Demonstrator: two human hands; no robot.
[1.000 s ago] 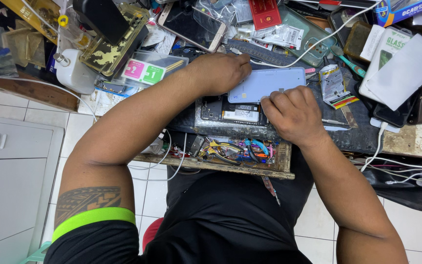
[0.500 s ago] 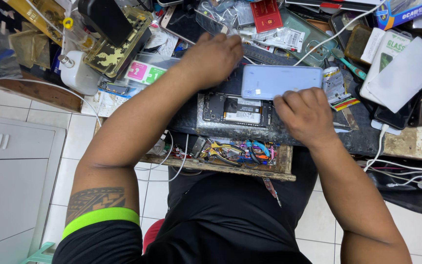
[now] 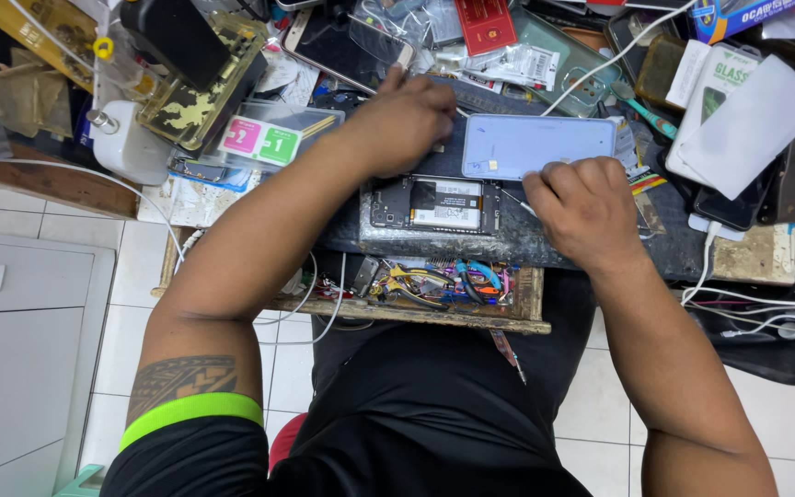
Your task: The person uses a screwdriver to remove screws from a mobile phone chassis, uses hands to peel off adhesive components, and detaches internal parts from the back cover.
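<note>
Two bare hands work over a crowded repair counter, seen from above. Nearest to the person, at the near edge of the counter, an open wooden tray (image 3: pixel 517 299) holds a tangle of coloured wires (image 3: pixel 443 276). Just behind it, on the dark work mat (image 3: pixel 545 244), lies an opened phone (image 3: pixel 434 204) with its inside parts and battery showing; its long axis runs left to right, along the near edge.

The right hand (image 3: pixel 581 207) rests on the mat just to the right of the opened phone. Its fingers are curled, and the fingertips touch the near long edge of a pale blue back cover (image 3: pixel 535 145). A thin metal tool (image 3: pixel 515 201) seems to stick out under this hand toward the phone, but I cannot tell for sure if the hand pinches it.

The blue cover lies directly behind the opened phone, also with its long axis left to right, touching or almost touching it. The left hand (image 3: pixel 407 124) is at the cover's left end, farther from the person, fingers bent down onto the mat; what it presses or holds there is hidden. So the cover sits between both hands, the right one at its near side, the left one at its short left end.

Toward the far edge are many loose things: a white charger block (image 3: pixel 126 143) at the far left, a white cable (image 3: pixel 618 57), a red packet (image 3: pixel 485 23) and clear phone cases (image 3: pixel 563 55)
</note>
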